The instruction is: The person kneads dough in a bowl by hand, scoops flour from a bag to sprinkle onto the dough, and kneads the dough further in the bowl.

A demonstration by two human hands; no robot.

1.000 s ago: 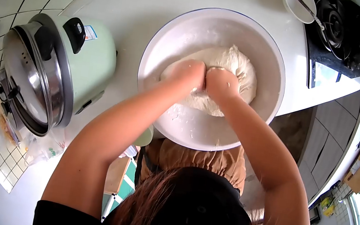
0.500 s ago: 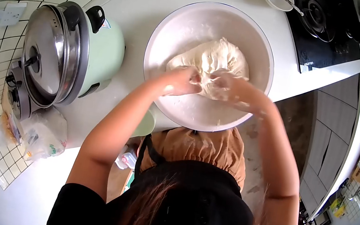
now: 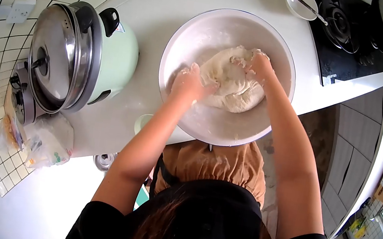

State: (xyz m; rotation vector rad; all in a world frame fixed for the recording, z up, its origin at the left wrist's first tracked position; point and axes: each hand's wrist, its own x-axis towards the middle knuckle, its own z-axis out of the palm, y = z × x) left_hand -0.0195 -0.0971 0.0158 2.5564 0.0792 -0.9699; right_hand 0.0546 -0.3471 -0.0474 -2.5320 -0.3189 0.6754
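A pale lump of dough lies in a large white basin, its surface folded and uneven. At the dough's left edge is my left hand, fingers apart and dusted with flour or dough bits, the thumb side slightly blurred against the dough. My right hand is at the upper right of the lump, with its fingers curled over the edge and gripping it; the fingertips are partly hidden.
A green cooker with a steel lid stands left of the basin. Beside it lies a plastic bag. A white bowl with a long utensil across it sits near the black stove at upper right.
My hands were together at the dough's near edge; now they are apart, left hand at its left side, right hand at its upper right. The dough has turned and flattened somewhat.
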